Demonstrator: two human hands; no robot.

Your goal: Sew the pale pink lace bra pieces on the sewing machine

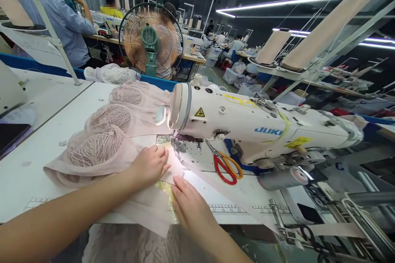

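My left hand (149, 166) lies flat with its fingers stretched out on a pale pink lace garment (105, 135), pressing the fabric down just left of the needle. My right hand (189, 203) rests open on the same fabric's near edge, fingers pointing toward the needle area (176, 144). A white JUKI sewing machine (253, 127) stands across the table, its lamp lighting the cloth between my hands. The pink fabric hangs over the table's front edge.
Red and orange scissors (225, 166) lie on the machine bed under its arm. A standing fan (150, 40) is behind the table. More lace pieces (111, 74) sit at the back. A person in a striped shirt (66, 24) works at far left. Thread cones (321, 33) stand at right.
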